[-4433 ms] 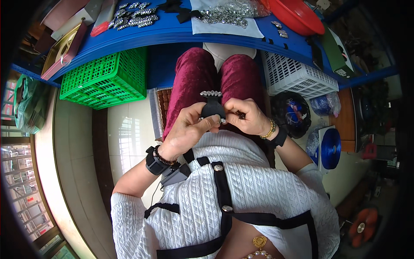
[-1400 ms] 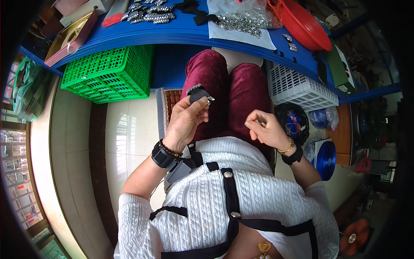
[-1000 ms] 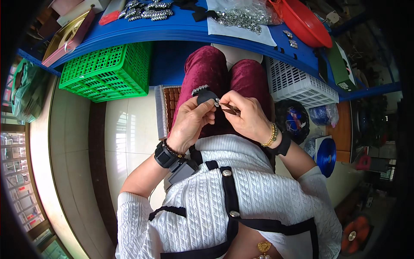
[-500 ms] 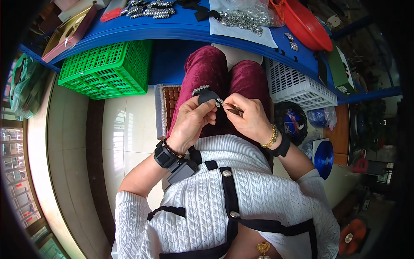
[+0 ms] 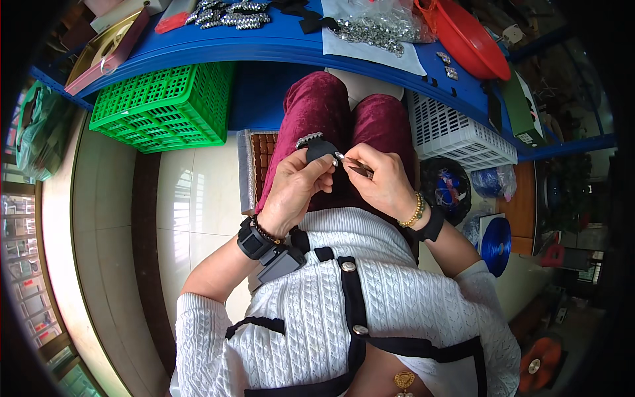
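Above my lap, my left hand [image 5: 296, 190] is closed on a black fabric piece [image 5: 321, 149], pinched between thumb and fingers. A row of shiny rhinestones [image 5: 309, 139] runs along the fabric's far left end. More clear stones [image 5: 338, 157] show at its right edge, by my left fingertips. My right hand [image 5: 385, 184] is closed too, its thumb and forefinger tips pinched together right beside those stones. In its fingers lies a small dark tool [image 5: 360, 170] with pointed ends, perhaps snips or tweezers. Whatever the right fingertips pinch is too small to make out.
On the blue table [image 5: 278, 47] ahead lie rhinestone strips [image 5: 241, 14], a bag of loose stones [image 5: 377, 33] and a red basin [image 5: 471, 40]. Below stand a green crate [image 5: 165, 109] at left and a white crate [image 5: 456, 132] at right. A blue ribbon spool [image 5: 496, 245] is at right.
The black fabric has turned slightly and shows more of its flat face. Both hands stay almost in place, with only small finger movements.
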Available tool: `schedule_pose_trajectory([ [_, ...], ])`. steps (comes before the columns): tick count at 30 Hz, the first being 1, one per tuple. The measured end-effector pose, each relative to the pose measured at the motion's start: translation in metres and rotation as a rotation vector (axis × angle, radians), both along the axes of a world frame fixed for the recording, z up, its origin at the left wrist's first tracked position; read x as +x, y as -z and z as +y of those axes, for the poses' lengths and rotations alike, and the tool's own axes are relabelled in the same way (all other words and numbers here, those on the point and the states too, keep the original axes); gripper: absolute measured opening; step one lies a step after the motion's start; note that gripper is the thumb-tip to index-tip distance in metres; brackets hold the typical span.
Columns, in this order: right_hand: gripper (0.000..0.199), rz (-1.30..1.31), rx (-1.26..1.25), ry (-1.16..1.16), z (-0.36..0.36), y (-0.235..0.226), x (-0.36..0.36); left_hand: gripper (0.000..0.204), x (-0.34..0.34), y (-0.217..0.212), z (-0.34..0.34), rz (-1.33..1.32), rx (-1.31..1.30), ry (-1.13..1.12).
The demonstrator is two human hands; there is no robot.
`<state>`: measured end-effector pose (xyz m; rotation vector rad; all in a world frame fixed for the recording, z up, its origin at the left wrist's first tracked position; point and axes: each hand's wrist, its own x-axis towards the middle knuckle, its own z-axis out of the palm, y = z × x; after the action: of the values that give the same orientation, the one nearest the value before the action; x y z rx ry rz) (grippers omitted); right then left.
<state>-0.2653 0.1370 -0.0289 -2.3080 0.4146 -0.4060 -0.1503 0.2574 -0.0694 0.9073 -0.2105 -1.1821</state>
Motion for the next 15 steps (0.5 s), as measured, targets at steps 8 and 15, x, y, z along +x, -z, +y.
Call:
schedule_pose_trajectory([
  [8,0.005,0.001,0.064,0.043,0.0012,0.0035,-0.0004,0.009,-0.0028,-0.0026,0.0002,-0.049,0.010,-0.012],
  [15,0.005,0.047,0.173,0.049,0.0008,0.0064,-0.0025,0.009,-0.0034,-0.0021,0.0001,-0.100,0.015,-0.039],
])
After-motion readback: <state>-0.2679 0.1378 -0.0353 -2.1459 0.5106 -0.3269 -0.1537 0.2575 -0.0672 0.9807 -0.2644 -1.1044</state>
